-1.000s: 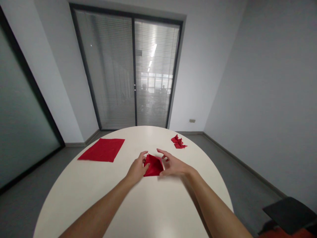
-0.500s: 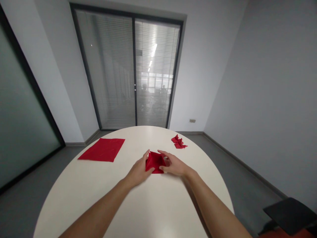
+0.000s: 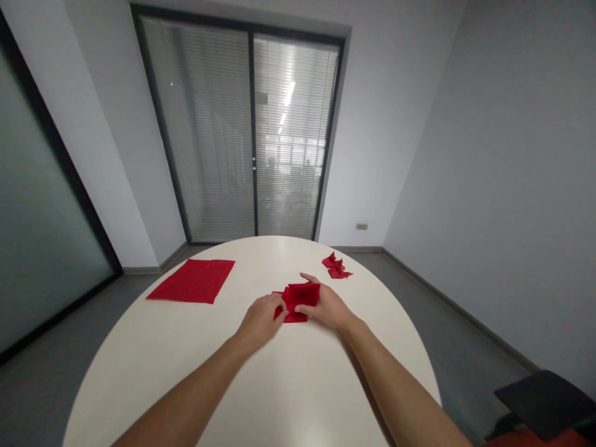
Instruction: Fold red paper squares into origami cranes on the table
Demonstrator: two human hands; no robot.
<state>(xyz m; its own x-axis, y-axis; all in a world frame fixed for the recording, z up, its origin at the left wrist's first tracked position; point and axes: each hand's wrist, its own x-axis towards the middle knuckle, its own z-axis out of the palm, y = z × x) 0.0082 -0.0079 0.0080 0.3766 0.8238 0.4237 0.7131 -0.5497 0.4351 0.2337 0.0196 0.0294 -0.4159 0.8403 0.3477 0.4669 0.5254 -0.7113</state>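
A small, partly folded red napkin (image 3: 300, 297) is lifted slightly over the middle of the round white table (image 3: 261, 385). My left hand (image 3: 261, 318) pinches its near left corner with curled fingers. My right hand (image 3: 326, 304) grips its right side, thumb on the near face and fingers behind. Both forearms reach in from the bottom of the view.
A flat, unfolded red napkin (image 3: 193, 280) lies on the table's far left. A finished folded red napkin (image 3: 336, 266) sits at the far right. A black chair seat (image 3: 544, 403) stands at the lower right. Glass doors with blinds (image 3: 246, 130) close the room beyond the table.
Both hands have closed on the red napkin and raised its far part upright. One second ago their fingers were spread beside it as it lay lower.
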